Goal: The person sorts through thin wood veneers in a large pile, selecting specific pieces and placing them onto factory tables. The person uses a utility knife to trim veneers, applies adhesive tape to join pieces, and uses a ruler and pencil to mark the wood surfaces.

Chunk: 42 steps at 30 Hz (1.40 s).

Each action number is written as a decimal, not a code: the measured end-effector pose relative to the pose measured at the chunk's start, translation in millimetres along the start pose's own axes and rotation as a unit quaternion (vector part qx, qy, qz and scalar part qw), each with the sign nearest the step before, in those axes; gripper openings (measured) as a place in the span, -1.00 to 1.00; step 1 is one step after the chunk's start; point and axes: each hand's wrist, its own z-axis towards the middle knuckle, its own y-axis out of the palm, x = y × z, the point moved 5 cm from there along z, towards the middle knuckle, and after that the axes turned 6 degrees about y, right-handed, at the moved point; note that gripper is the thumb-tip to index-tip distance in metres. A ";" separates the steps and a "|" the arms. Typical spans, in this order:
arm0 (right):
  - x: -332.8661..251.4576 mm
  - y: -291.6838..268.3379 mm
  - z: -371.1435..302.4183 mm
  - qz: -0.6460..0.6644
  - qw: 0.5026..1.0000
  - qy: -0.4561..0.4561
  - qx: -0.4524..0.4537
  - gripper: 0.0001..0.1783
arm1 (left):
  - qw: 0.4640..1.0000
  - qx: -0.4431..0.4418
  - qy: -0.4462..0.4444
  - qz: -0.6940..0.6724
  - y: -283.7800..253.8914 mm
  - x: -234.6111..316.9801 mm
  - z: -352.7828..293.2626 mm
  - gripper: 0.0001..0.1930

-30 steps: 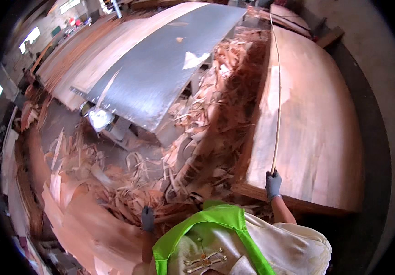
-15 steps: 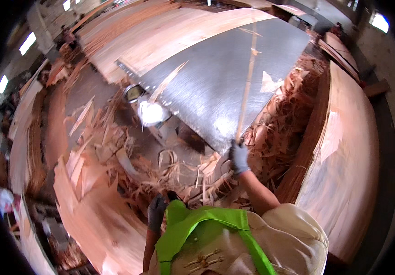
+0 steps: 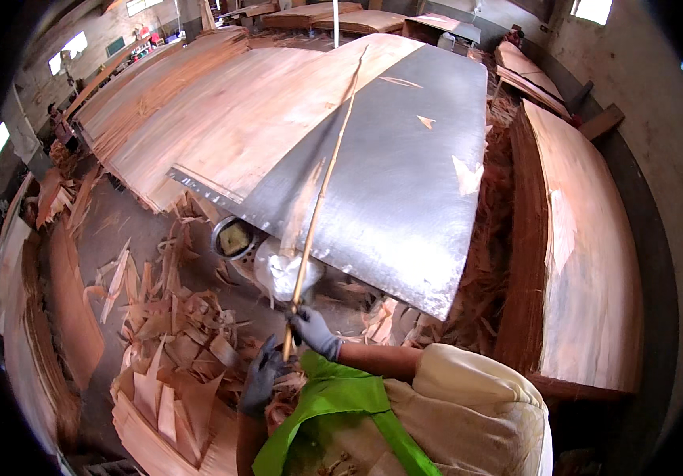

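1. Tan and slender, a long stick (image 3: 327, 178) is slanting over a grey metal sheet (image 3: 405, 190), its far tip reaching toward pale wood sheets (image 3: 222, 131).
2. Gloved, the right hand (image 3: 315, 332) is gripping the stick near its butt; the left hand (image 3: 259, 382) is resting loosely open just beside that end, though contact is impossible to tell.
3. Having swung leftward from above the right-hand wood stack (image 3: 595, 238), the stick is now spanning the metal, apparently bringing the work to that side.
4. Nearby, a white bundle (image 3: 284, 274) and wood scraps (image 3: 191, 337) are lying before the metal.
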 end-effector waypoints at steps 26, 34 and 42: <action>4.0 59.2 446.4 0.082 0.964 0.162 0.193 -0.70 | 0.901 0.188 0.107 0.377 -470.2 50.9 237.9 -0.85; -5.7 92.6 494.2 -0.177 0.936 0.179 0.246 -0.74 | 0.926 0.096 0.118 0.347 -573.0 65.9 402.7 -0.78; -48.1 108.0 500.0 -0.375 0.821 0.285 0.323 -0.68 | 0.961 -0.020 0.085 0.263 -597.1 74.5 564.0 -0.81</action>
